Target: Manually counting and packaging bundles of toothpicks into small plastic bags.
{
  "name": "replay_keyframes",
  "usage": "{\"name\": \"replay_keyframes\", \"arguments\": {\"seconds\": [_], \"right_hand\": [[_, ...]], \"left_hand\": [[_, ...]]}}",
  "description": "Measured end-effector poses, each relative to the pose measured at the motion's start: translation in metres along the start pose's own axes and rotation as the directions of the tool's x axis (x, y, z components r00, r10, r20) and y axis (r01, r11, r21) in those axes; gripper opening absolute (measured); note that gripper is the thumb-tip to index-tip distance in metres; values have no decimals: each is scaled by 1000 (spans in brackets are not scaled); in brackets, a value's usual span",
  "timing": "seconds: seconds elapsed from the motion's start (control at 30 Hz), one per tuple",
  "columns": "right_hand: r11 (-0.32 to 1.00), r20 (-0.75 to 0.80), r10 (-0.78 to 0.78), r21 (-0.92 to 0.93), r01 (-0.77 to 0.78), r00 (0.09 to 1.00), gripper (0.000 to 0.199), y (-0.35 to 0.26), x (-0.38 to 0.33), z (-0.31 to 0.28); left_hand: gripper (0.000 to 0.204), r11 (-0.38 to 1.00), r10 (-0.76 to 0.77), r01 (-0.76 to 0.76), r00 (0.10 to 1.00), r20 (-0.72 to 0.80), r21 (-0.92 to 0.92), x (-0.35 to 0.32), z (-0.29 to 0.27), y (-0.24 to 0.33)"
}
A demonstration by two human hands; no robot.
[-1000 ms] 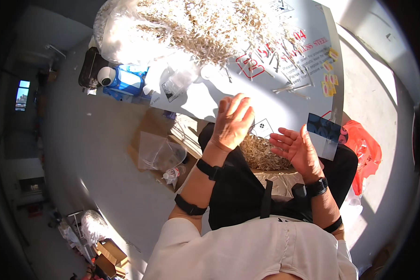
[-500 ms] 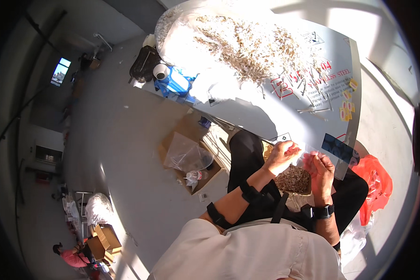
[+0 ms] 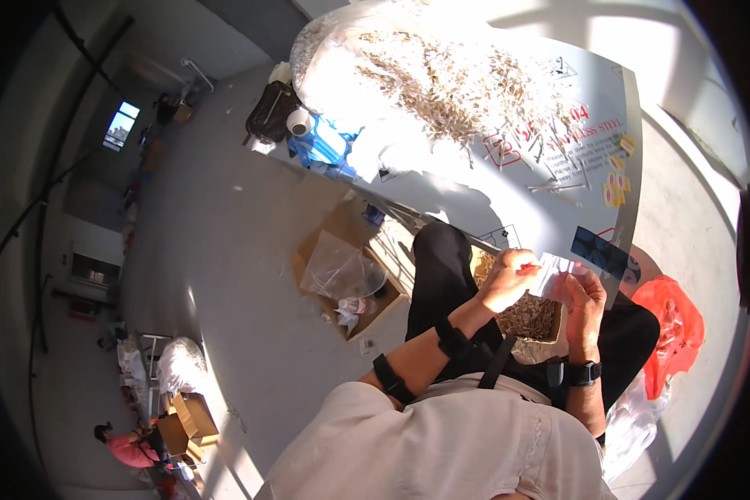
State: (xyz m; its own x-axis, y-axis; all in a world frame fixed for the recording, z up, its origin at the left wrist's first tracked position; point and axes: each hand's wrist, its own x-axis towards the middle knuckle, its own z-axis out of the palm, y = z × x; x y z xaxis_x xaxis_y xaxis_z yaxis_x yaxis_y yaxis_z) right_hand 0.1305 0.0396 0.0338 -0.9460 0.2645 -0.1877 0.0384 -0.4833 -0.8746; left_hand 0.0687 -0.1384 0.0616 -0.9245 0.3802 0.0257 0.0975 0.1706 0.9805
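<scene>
A small clear plastic bag (image 3: pixel 550 277) catches the sunlight between my two hands, above my lap. My right hand (image 3: pixel 585 298) pinches its right side between thumb and fingers. At the bag's left edge, the fingers of my left hand (image 3: pixel 507 282) are closed on it; their tips are partly lost in glare. Below the hands, a cardboard box (image 3: pixel 556 327) filled with small brownish pieces sits between my legs, partly covered by my wrists. On the table in front, a large heap of similar pale pieces (image 3: pixel 458 79) spreads out of a clear bag.
Small yellow-and-white packets (image 3: pixel 615 187) lie at the right of the metal-topped table (image 3: pixel 442 196). A dark film piece (image 3: pixel 600 250) overhangs its near edge. A red plastic bag (image 3: pixel 671 321) is at the right, an open carton (image 3: pixel 342 279) on the floor at left. Another person (image 3: pixel 133 446) is far left.
The clear bag is now spread flatter and shows more between my hands. My right hand has shifted slightly right, and the view has moved a little.
</scene>
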Motion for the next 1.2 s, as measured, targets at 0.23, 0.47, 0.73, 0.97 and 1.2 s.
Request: {"name": "replay_keyframes", "arguments": {"seconds": [0.23, 0.47, 0.73, 0.97, 1.2], "right_hand": [[925, -53, -302, -259, 279, 952, 14, -17, -5, -1], [994, 64, 112, 1, -112, 992, 10, 7, 5, -31], [975, 79, 156, 147, -166, 985, 12, 6, 7, -38], [441, 178, -259, -853, 280, 949, 14, -22, 2, -55], [696, -97, -280, -706, 133, 955, 21, -37, 0, -48]], "left_hand": [[16, 989, -1, 12, 997, -73, 151, 5, 28, 3], [14, 944, 243, -237, 970, 5, 227, 13, 62, -3], [15, 815, -350, 439, 893, 283, -378, 23, 62, 0], [18, 805, 360, -350, 930, 74, 479, 33, 86, -17], [25, 823, 408, -480, 872, 272, 303, 64, 101, -13]]}}
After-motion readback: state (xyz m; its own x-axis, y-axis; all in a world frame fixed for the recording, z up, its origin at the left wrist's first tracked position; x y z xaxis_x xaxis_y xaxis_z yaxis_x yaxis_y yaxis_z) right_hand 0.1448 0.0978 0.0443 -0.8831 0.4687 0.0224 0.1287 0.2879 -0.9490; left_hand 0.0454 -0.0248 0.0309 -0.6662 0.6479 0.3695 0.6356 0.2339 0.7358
